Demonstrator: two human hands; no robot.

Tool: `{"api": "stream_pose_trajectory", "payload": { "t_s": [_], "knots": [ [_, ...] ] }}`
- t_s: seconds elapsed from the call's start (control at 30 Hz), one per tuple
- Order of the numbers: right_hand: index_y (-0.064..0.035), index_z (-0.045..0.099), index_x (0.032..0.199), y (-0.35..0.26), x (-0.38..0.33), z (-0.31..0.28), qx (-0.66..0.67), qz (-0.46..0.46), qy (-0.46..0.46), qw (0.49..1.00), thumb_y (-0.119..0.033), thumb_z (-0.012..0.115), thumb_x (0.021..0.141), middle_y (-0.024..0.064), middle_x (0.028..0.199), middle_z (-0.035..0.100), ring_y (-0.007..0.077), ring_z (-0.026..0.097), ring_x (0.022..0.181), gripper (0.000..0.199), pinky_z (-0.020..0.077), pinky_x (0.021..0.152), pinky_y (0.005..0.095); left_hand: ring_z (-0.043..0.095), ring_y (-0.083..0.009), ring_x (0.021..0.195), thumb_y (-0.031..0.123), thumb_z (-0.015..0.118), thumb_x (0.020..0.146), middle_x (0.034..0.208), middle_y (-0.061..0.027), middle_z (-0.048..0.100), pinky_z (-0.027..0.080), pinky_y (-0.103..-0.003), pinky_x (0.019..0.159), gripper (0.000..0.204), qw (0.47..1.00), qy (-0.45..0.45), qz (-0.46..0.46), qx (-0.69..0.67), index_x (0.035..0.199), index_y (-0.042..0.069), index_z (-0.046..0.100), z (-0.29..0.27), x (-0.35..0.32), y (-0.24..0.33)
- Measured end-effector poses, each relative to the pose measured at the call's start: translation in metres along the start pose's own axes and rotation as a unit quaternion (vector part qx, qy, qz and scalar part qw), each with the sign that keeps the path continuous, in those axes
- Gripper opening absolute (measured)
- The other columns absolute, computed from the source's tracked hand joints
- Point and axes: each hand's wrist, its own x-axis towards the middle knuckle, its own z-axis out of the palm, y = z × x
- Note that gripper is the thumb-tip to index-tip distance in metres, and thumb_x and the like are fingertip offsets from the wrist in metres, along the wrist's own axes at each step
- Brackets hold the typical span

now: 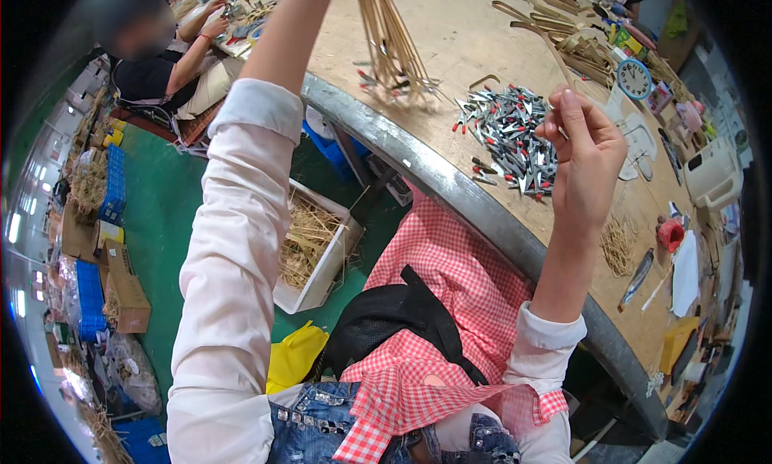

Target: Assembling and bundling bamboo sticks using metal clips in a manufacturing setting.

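My left forearm, its white sleeve point(241, 190) rolled up, reaches up past the top edge, and the hand itself is out of view. Beside that wrist, a bundle of thin tan strips point(392, 34), like split bamboo or straw, hangs down from the top edge. Small clips with red tips point(386, 84) sit at its lower end, a little blurred. My right hand point(585, 154) is raised over the table at the right, thumb and fingers curled together in a pinch. Whatever is between the fingertips is too small to make out. Just left of it lies a heap of small metal clips point(511, 138) with red and black tips.
The wooden table point(438, 42) has a metal edge point(450, 186). A round blue clock point(634, 79), a cream jug-shaped appliance point(714, 173) and a coil of thin strips point(618, 245) lie right. Below stands a white bin point(310, 297) of straw. Another person point(173, 62) sits far left.
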Motion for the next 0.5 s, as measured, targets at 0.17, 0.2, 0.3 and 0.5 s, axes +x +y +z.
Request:
{"api": "stream_pose_trajectory", "payload": {
  "t_s": [0.17, 0.2, 0.3, 0.5],
  "knots": [
    [0.0021, 0.065, 0.088, 0.007, -0.014, 0.011, 0.009, 0.039, -0.032, 0.999, -0.010, 0.059, 0.091, 0.0048, 0.083, 0.061, 0.0078, 0.052, 0.063, 0.014, 0.0495, 0.059, 0.0233, 0.040, -0.0069, 0.045, 0.021, 0.065, 0.086, 0.054, 0.0046, 0.042, 0.034, -0.023, 0.041, 0.020, 0.983, 0.000, -0.091, -0.161, 0.076, 0.008, 0.054, -0.030, 0.004, -0.044],
    [0.0024, 0.065, 0.089, 0.007, -0.017, 0.008, 0.009, 0.041, -0.032, 0.999, -0.010, 0.058, 0.091, 0.0049, 0.082, 0.061, 0.0078, 0.052, 0.063, 0.015, 0.0496, 0.058, 0.0231, 0.038, -0.0055, 0.044, 0.020, 0.064, 0.087, 0.054, 0.0054, 0.041, 0.032, -0.022, 0.040, 0.020, 0.980, 0.025, -0.098, -0.173, 0.076, 0.007, 0.053, -0.036, 0.006, -0.042],
    [0.0051, 0.066, 0.086, 0.009, -0.020, 0.004, -0.005, 0.029, -0.018, 0.999, -0.010, 0.060, 0.089, 0.0057, 0.077, 0.063, 0.0074, 0.054, 0.060, 0.016, 0.0481, 0.053, 0.0213, 0.035, -0.0039, 0.042, 0.019, 0.060, 0.089, 0.053, 0.0064, 0.039, 0.027, -0.020, 0.039, 0.019, 0.978, -0.023, -0.045, -0.204, 0.075, 0.007, 0.053, -0.053, 0.011, -0.019],
    [0.0028, 0.065, 0.090, 0.023, -0.026, 0.008, -0.010, 0.075, -0.024, 0.997, -0.011, 0.059, 0.091, 0.0057, 0.082, 0.062, 0.0086, 0.053, 0.062, 0.015, 0.0491, 0.055, 0.0228, 0.035, -0.0051, 0.042, 0.019, 0.061, 0.087, 0.053, 0.0060, 0.040, 0.028, -0.021, 0.039, 0.019, 0.965, -0.101, -0.133, -0.202, 0.076, 0.005, 0.058, -0.035, -0.001, 0.056]
  ]
}}
